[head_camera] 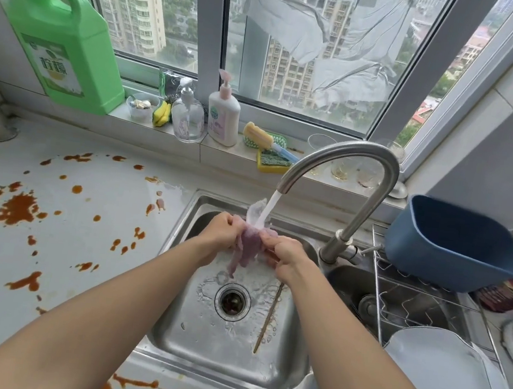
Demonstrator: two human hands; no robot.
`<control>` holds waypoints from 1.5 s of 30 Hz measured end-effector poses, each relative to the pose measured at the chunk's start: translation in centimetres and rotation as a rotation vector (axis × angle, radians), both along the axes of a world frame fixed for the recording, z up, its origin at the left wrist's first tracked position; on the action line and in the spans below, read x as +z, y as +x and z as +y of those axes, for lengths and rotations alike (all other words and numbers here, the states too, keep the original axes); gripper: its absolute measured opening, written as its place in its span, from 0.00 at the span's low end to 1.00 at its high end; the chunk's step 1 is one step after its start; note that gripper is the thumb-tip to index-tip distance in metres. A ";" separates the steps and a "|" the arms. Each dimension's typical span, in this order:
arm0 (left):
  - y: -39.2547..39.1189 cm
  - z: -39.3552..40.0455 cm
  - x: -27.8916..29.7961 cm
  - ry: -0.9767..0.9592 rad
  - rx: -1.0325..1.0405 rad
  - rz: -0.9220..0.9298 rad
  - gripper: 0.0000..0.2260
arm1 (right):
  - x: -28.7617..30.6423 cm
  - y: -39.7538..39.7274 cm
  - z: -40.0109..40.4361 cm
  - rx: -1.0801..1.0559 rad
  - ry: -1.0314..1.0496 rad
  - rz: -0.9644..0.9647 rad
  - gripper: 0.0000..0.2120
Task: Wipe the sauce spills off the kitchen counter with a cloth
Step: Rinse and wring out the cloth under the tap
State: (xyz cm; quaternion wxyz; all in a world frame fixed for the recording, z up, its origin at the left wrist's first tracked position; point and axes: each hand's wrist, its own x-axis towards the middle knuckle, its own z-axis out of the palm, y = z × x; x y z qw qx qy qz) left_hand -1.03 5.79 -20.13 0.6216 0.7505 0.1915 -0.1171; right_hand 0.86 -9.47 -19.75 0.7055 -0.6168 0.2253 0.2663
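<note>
1. Both hands over the stainless steel sink basin point(170, 322), holding a wet, crumpled purple-pink cloth point(248, 244) under the water stream from the curved steel tap point(361, 161).
2. Left hand point(220, 233): fingers curled, pinching the cloth's left edge; fingertips mostly hidden behind the knuckles.
3. Right hand point(286, 255): fingers curled round the cloth's right side; exact grip hidden by the back of the hand.
4. Cloth's upper end pale where water hits it, lower end hanging towards the round drain point(232, 302).
5. Thin brown stick point(268, 317) lying in the basin, right of the drain; top end hidden under the right hand.
6. Orange-brown sauce splatters point(18, 208) all over the pale grey counter point(104, 196) left of the sink, more on the near edge, cut off by the frame bottom.
7. Far windowsill: large green detergent jug point(64, 44), pump bottles, sponges; small items there hard to make out.
8. Right: dark blue plastic tub point(453, 248) tilted on a wire rack point(397, 293); second basin beneath largely hidden.
</note>
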 end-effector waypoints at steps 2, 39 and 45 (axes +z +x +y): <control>-0.7 -0.3 0.0 0.086 -0.022 0.018 0.17 | 0.4 0.4 0.1 -0.033 0.013 -0.018 0.04; 1.5 0.1 -1.0 0.126 0.073 -0.025 0.06 | 2.1 1.1 -0.1 0.046 -0.110 -0.173 0.11; 1.1 1.7 -0.9 -0.409 0.486 0.132 0.10 | 2.9 2.2 -2.6 -0.255 0.051 -0.086 0.14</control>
